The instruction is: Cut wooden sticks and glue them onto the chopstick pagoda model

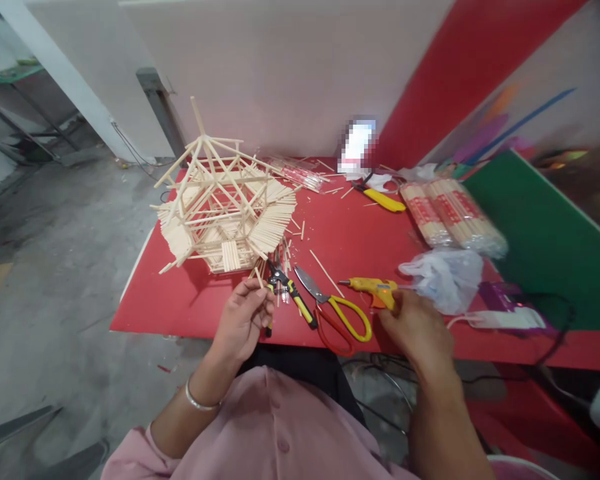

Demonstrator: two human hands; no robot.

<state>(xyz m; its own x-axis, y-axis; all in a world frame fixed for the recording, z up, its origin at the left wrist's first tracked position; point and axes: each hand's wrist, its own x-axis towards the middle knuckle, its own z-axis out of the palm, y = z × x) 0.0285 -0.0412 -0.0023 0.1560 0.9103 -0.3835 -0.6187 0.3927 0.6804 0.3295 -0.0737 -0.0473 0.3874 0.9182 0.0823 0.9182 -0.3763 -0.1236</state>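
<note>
Between the thumb and fingers of my left hand (245,313) is a short wooden stick (259,277). My right hand (417,327) is wrapped round the handle of a yellow glue gun (373,288), whose nozzle points left over the red tabletop. A pavilion-like model built of wooden sticks (225,193) stands beyond my left hand. Close to that hand lie pruning shears with black and yellow handles (296,297). Scissors with one red and one yellow handle loop (333,303) rest between my two hands.
Two plastic-wrapped bundles of sticks (453,213) lie at the right, behind a crumpled plastic bag (443,277). Yellow-handled pliers (383,199) and a lit phone (359,147) are at the back. A white power strip (505,319) and cables sit right of my right hand. Loose sticks (327,272) are scattered about.
</note>
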